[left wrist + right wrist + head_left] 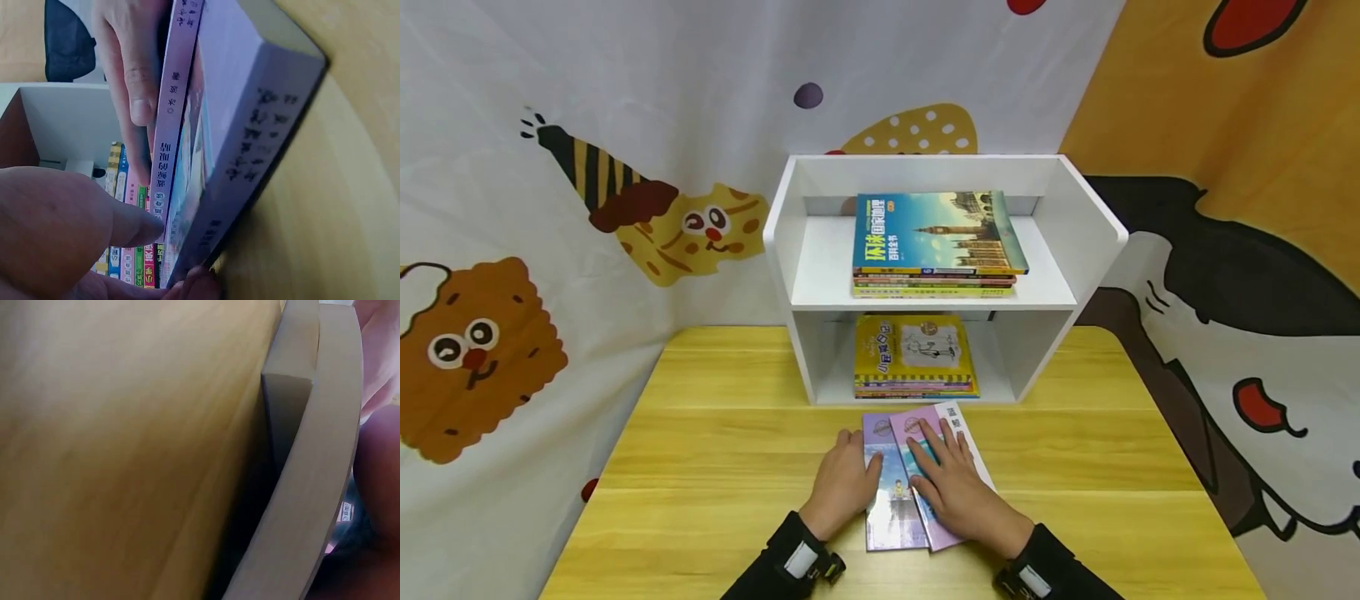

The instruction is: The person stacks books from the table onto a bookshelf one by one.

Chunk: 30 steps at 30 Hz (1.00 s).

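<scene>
Two thin lilac-and-blue paperback books lie on the table, overlapping like a fan. My left hand (842, 479) holds the left edge of the lower book (891, 500), thumb over its cover and fingertips by its spine (244, 150). My right hand (962, 492) lies spread on the cover of the upper book (917, 425), which slants across the lower one. In the left wrist view, the upper book's spine (169, 106) stands a little apart from the lower cover. The right wrist view shows the upper book's page edges (306, 469) bowed, with the right hand partly hidden behind them.
Beyond the books stands a white two-tier shelf (801, 350). On its upper tier lies a stack of books topped by a blue book (925, 233); a yellow book (917, 346) tops the lower stack. The wooden table (722, 433) meets a cartoon-printed cloth (700, 100).
</scene>
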Each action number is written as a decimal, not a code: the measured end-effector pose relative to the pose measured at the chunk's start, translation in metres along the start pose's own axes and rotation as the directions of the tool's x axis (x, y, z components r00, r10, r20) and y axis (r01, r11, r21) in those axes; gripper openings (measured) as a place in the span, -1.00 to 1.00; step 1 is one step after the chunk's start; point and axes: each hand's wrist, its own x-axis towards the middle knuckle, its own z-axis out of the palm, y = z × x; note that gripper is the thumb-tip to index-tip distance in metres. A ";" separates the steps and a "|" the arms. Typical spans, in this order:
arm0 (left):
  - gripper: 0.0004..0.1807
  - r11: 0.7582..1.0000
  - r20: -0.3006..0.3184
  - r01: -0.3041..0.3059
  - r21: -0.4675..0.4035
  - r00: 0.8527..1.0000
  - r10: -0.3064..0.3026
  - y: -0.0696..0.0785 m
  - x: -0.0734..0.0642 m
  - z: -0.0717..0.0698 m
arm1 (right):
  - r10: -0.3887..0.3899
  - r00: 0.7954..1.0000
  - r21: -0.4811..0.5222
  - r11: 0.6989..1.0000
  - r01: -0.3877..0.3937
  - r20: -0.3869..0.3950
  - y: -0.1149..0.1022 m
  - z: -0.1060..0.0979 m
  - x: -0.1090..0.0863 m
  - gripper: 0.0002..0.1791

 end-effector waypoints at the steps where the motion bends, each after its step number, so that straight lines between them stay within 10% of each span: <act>1: -0.45 1.000 0.001 0.004 -0.018 1.000 -0.004 0.001 0.000 0.000 | 0.003 1.000 0.007 1.000 -0.003 0.001 0.000 0.000 0.000 -0.37; 12: -0.46 0.934 0.026 0.116 -0.338 0.993 -0.114 0.001 0.009 -0.005 | 0.013 0.998 0.057 0.998 -0.009 -0.064 -0.003 -0.001 -0.003 -0.36; 18: -0.55 0.888 0.091 0.094 -0.450 0.994 -0.059 0.000 0.015 -0.001 | 0.016 0.997 0.085 0.996 -0.010 -0.075 -0.002 -0.004 -0.005 -0.35; 23: -0.25 0.820 0.210 0.139 -0.556 0.977 -0.023 0.005 0.013 0.003 | 0.024 0.998 0.087 0.996 -0.018 -0.066 0.001 -0.003 -0.006 -0.35; 30: -0.21 0.848 0.146 0.100 -0.521 0.989 -0.027 0.011 0.015 -0.016 | 0.038 0.997 0.096 0.995 -0.032 -0.066 0.007 -0.001 -0.005 -0.35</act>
